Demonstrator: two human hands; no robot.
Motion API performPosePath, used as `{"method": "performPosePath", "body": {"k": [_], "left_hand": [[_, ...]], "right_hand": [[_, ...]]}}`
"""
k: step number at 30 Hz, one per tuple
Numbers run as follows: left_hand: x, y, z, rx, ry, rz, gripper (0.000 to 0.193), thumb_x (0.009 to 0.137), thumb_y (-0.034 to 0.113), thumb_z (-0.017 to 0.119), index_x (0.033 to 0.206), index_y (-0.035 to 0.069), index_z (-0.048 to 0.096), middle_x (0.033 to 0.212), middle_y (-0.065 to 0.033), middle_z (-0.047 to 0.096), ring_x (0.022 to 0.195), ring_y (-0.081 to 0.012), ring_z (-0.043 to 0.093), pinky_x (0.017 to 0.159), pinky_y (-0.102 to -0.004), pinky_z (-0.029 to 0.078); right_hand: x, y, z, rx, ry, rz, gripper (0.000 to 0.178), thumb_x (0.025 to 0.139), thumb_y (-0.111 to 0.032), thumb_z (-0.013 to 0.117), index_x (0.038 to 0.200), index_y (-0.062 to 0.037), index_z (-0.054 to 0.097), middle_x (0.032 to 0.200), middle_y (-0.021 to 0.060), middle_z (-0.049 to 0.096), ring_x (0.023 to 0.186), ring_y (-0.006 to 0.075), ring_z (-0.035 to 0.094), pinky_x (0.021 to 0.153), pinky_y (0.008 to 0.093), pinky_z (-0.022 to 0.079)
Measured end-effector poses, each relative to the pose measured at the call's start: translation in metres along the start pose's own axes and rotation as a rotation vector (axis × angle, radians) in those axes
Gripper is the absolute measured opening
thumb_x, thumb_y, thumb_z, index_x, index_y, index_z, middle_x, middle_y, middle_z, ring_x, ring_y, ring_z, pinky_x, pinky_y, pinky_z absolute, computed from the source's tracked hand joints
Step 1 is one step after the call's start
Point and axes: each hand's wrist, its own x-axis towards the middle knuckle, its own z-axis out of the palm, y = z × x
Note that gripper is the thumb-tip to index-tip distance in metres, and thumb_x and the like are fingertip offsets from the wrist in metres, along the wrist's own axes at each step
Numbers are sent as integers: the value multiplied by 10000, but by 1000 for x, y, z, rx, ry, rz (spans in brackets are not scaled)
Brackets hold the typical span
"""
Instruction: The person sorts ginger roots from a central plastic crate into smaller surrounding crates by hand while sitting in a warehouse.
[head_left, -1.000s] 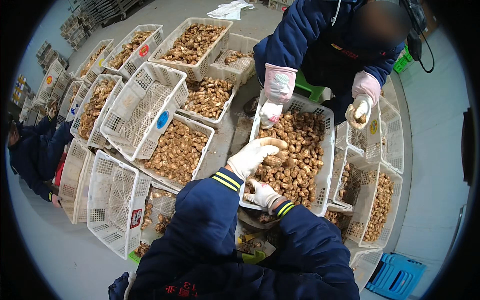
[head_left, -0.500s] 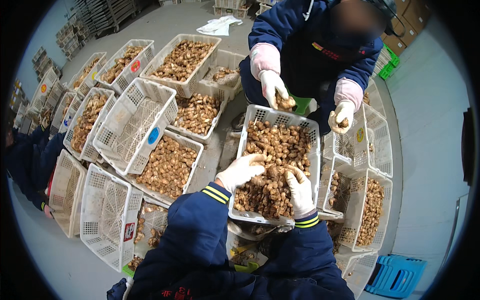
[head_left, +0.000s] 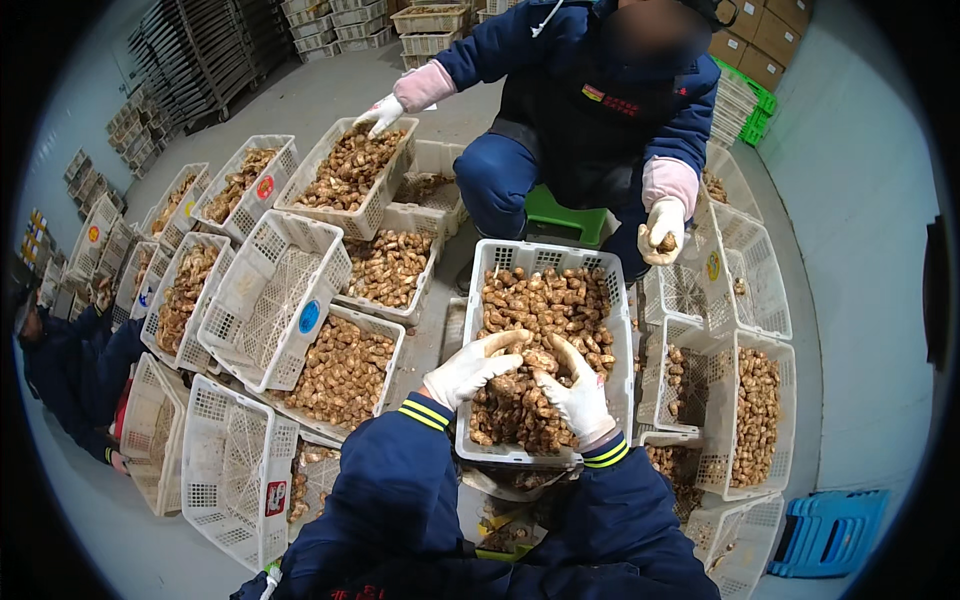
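A white perforated plastic crate (head_left: 620,400) stands before me, heaped with small knobbly brown tubers (head_left: 545,300). My left hand (head_left: 474,370), in a whitish glove, lies at the heap's left side, thumb and fingers apart. Opposite it my right hand (head_left: 578,400), gloved too, rests against the heap with its fingers spread and slightly curved. Several tubers lie between the two hands; whether the fingers grip any is hard to see. Both hands are over the near half of the crate.
Facing me, a co-worker (head_left: 600,110) holds a tuber in one gloved hand (head_left: 662,232) and reaches the other (head_left: 380,114) to a filled crate (head_left: 385,185). An empty crate (head_left: 330,250) is stacked at left. More crates (head_left: 715,420) line the right; a green stool (head_left: 560,215) stands beyond mine.
My hands have drawn closer together over the heap. One of the co-worker's hands has left my crate's far edge for a filled crate at the left. The view has shifted.
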Motion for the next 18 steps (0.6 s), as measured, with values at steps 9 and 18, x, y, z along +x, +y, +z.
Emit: {"method": "performPosePath", "body": {"k": [9,18], "left_hand": [[-4,7,9,-114,22,-27,553,952,174,649,1445,19,452,1333,-39,563,1207,-105,534,993,-251,453],[-5,10,3,-124,61,-24,485,956,114,634,1412,30,492,1231,-31,621,979,-86,612,809,-203,512]], "right_hand": [[-4,-14,-7,-263,80,-256,423,820,-72,756,1221,-11,634,1165,149,672,1089,271,646,972,349,494],[-3,-13,-3,136,-41,210,420,942,-150,673,1310,26,571,1220,106,665,1087,137,613,949,272,478]]}}
